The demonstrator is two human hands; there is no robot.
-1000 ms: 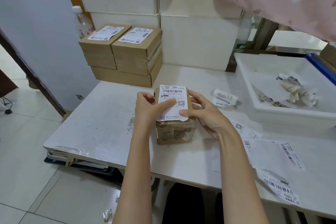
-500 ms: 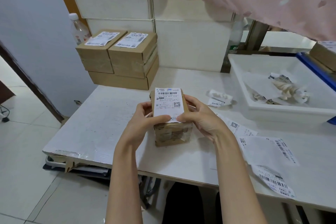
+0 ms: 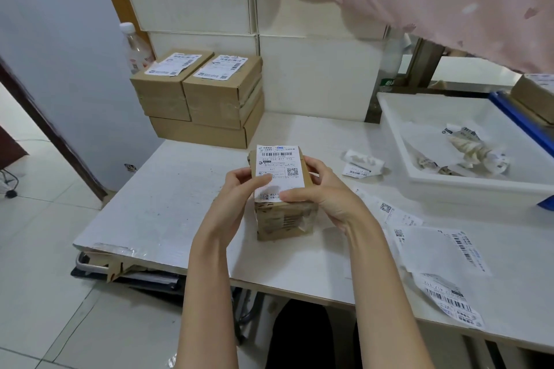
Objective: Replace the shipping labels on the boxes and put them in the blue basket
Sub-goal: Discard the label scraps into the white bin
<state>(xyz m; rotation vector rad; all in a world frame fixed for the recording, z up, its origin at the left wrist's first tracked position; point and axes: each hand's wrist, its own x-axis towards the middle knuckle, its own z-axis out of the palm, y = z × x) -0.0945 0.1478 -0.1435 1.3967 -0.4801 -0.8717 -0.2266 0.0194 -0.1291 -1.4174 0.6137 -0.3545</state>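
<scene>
At centre of the worktop (image 3: pixel 168 204), my left hand (image 3: pixel 236 193) and right hand (image 3: pixel 325 193) grip the box (image 3: pixel 284 219) from either side, thumbs pressing the new label (image 3: pixel 278 169) on its top. I'd smooth outward so no corner lifts. Beyond, at the right edge, waits the blue basket (image 3: pixel 521 123).

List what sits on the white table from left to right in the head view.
Stack of brown cardboard boxes → small brown cardboard box with a white shipping label, held between left hand and right hand → crumpled white label scrap → white plastic tray.
</scene>
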